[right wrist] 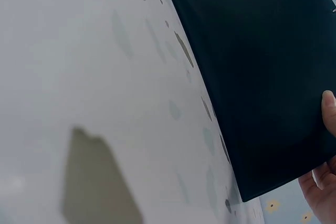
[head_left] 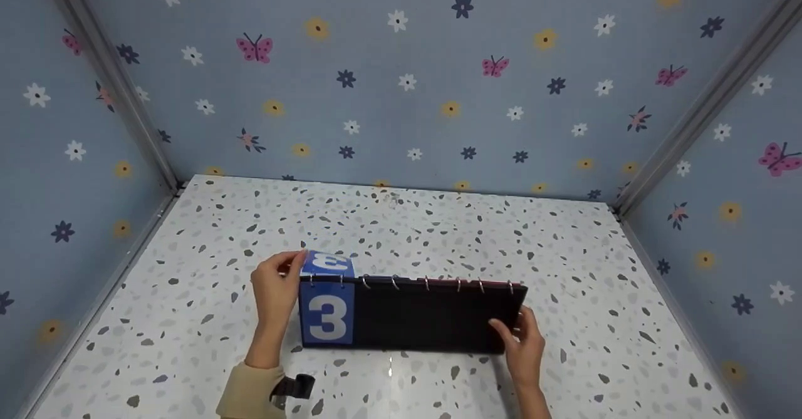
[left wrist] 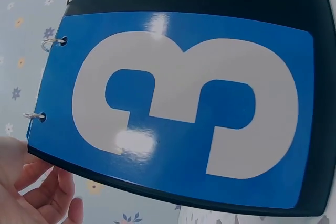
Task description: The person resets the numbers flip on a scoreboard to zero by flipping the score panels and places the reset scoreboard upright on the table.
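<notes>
A black flip scoreboard [head_left: 432, 319] with metal rings [head_left: 427, 283] along its top edge stands on the speckled table. On the left of its front hangs a blue number card [head_left: 328, 320] with a white 3, seen large in the left wrist view. Another blue card [head_left: 329, 262], also bearing a 3, sticks out beyond the top edge. My left hand [head_left: 276, 284] pinches that raised card by its left corner. At the other end, my right hand [head_left: 526, 347] grips the board's right edge, thumb on the black front [right wrist: 262, 77] and fingers behind.
The white speckled tabletop [head_left: 401, 231] extends around the board. Blue panels [head_left: 401, 124] printed with flowers and butterflies enclose the back and both sides, joined by grey corner posts [head_left: 708, 106]. A black strap [head_left: 294, 386] sits on the left sleeve [head_left: 250, 391].
</notes>
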The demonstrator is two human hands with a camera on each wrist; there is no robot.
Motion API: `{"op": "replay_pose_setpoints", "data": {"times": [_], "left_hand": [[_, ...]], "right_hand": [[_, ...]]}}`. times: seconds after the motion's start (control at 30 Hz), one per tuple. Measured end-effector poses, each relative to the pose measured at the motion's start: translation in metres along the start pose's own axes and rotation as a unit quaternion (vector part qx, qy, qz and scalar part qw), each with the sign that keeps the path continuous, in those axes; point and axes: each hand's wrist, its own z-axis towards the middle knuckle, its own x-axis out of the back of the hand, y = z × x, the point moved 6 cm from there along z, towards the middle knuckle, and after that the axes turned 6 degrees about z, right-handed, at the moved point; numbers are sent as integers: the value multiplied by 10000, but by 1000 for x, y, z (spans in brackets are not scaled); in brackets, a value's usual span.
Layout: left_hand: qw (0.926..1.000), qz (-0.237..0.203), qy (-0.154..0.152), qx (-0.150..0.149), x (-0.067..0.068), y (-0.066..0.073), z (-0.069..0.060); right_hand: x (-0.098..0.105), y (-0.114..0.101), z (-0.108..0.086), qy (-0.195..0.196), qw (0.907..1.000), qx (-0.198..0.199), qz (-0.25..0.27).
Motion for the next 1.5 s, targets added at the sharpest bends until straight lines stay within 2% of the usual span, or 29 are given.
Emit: {"op": "replay_pose_setpoints", "data": {"times": [0.2, 0.37, 0.5, 0.63, 0.87, 1.07, 1.2, 1.5], "left_hand": [[9986, -156, 460, -199, 9, -1, -13], [9951, -319, 898, -270, 16, -2, -30], [9919, -529, 1118, -293, 19, -2, -44], [9910, -658, 1138, -242, 19, 0, -55], [9929, -631, 1012, 46, 14, -5, -72], [9943, -540, 894, 226, 7, -11, -81], [9944, -513, 859, 354, 2, -16, -86], [9930, -574, 952, 396, -5, -22, -88]], "right_hand": [[0, 0, 0, 11, 10000, -52, 4], [0, -2, 1, -4, 9999, -86, 86], [0, -5, 1, -4, 9998, -66, 206], [0, -4, 1, 2, 9998, -46, 187], [0, 10, -2, 42, 9983, -580, 26], [0, 11, -2, 21, 9992, -356, -159], [0, 9, -2, 17, 9996, -266, -108], [0, -2, 0, 23, 9996, -262, 70]]}}
